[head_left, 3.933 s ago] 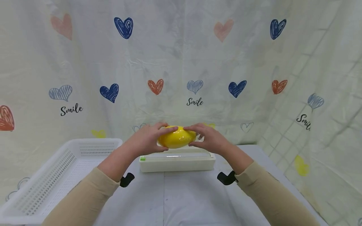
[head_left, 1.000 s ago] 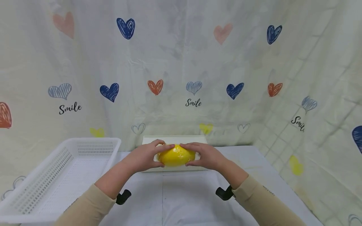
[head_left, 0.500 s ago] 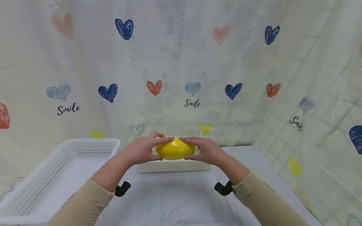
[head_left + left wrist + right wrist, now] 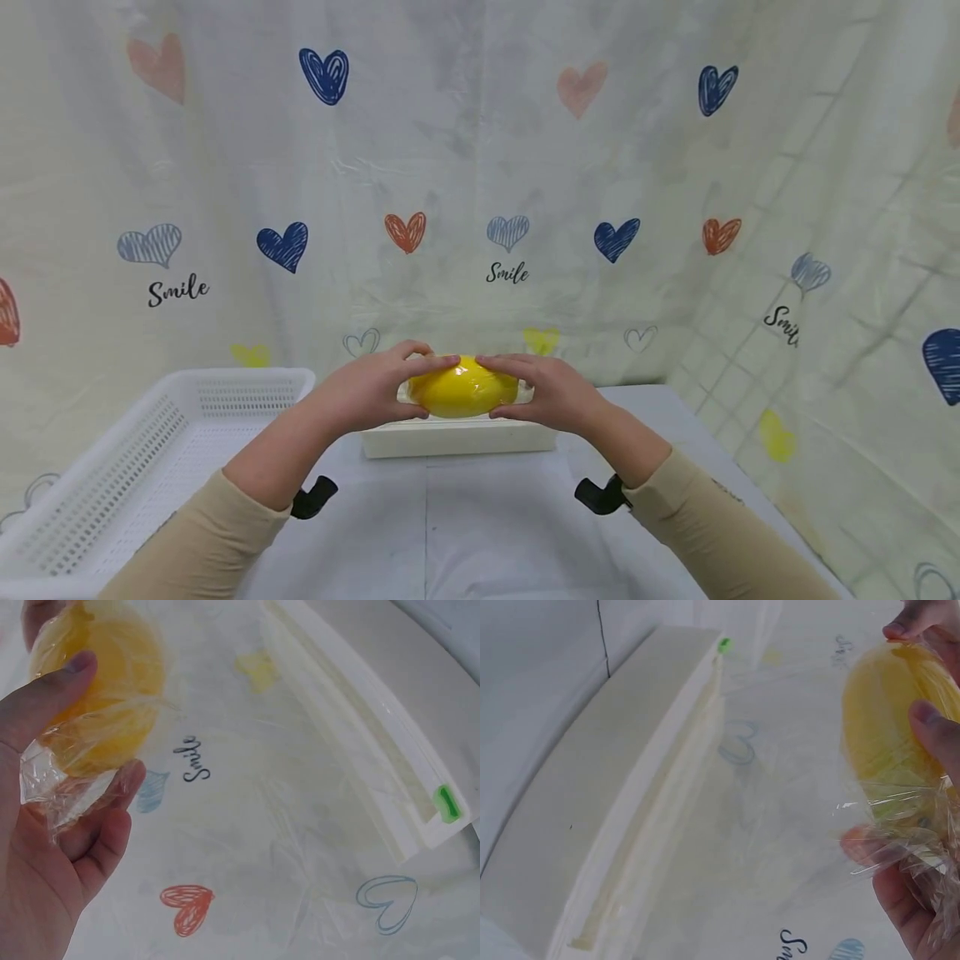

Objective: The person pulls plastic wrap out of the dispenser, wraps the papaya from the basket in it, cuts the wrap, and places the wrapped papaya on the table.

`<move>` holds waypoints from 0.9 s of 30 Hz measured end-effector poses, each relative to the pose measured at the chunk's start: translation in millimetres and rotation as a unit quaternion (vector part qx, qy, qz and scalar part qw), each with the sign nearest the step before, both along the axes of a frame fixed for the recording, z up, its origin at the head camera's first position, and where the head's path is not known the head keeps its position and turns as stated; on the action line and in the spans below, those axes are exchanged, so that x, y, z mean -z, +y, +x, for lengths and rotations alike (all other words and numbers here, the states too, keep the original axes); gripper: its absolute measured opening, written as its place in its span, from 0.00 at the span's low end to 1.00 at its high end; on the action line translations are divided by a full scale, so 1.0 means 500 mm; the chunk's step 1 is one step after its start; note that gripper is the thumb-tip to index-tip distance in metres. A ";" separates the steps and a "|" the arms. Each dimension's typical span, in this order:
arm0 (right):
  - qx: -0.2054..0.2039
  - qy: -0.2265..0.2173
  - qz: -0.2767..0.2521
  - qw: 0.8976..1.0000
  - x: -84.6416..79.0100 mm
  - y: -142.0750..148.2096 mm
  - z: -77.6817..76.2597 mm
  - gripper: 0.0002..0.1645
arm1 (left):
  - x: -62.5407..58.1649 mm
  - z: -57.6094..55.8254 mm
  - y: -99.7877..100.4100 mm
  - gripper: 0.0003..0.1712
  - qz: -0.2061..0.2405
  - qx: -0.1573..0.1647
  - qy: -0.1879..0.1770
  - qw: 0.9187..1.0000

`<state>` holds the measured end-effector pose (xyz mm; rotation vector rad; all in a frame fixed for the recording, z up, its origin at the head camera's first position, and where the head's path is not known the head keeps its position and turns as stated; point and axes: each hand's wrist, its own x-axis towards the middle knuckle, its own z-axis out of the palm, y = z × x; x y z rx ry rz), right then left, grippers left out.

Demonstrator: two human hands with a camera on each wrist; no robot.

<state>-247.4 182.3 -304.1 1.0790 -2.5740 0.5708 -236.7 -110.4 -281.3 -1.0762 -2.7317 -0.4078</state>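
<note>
A glossy yellow oval thing [image 4: 463,388], like a melon in shape, is held up in front of me with its long axis sideways. Clear cling film [image 4: 82,791] covers it and bunches up at the ends near my palms. My left hand [image 4: 371,390] grips its left end, thumb on one side and fingers on the other. At the opposite end my right hand [image 4: 558,395] holds it the same way, with crumpled film [image 4: 930,862] in the palm. Behind and below it lies a long white box [image 4: 457,437], a cling film dispenser by its look, with a green slider [image 4: 448,804].
A white perforated plastic basket [image 4: 161,383] stands on the table's left side. White cloth [image 4: 517,517] covers the table. A curtain [image 4: 450,167] printed with hearts and "Smile" hangs behind and along the right.
Both hands keep hold of the film-covered yellow thing. It was higher several seconds ago, sat lower in front of the white box one second ago, and has risen slightly since.
</note>
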 end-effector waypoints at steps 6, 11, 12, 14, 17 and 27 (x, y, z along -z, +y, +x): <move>-0.003 -0.003 0.010 1.000 0.002 0.003 0.014 0.42 | 0.003 0.016 0.002 0.43 -0.005 0.000 0.004 1.000; -0.013 -0.030 0.006 0.999 0.026 0.005 0.033 0.45 | 0.032 0.035 0.004 0.47 -0.014 -0.010 -0.011 1.000; -0.011 -0.036 0.008 0.999 0.034 0.006 0.037 0.46 | 0.041 0.039 0.005 0.48 -0.013 -0.014 -0.021 1.000; -0.007 -0.049 0.013 0.999 0.054 0.005 0.044 0.49 | 0.062 0.047 0.005 0.51 -0.013 -0.022 -0.038 0.999; 0.000 -0.069 0.031 0.997 0.086 0.003 0.055 0.51 | 0.102 0.058 0.005 0.51 -0.011 -0.025 -0.053 0.998; -0.003 -0.128 0.088 0.988 0.211 -0.002 0.048 0.43 | 0.252 0.053 0.011 0.46 -0.005 -0.018 -0.090 0.996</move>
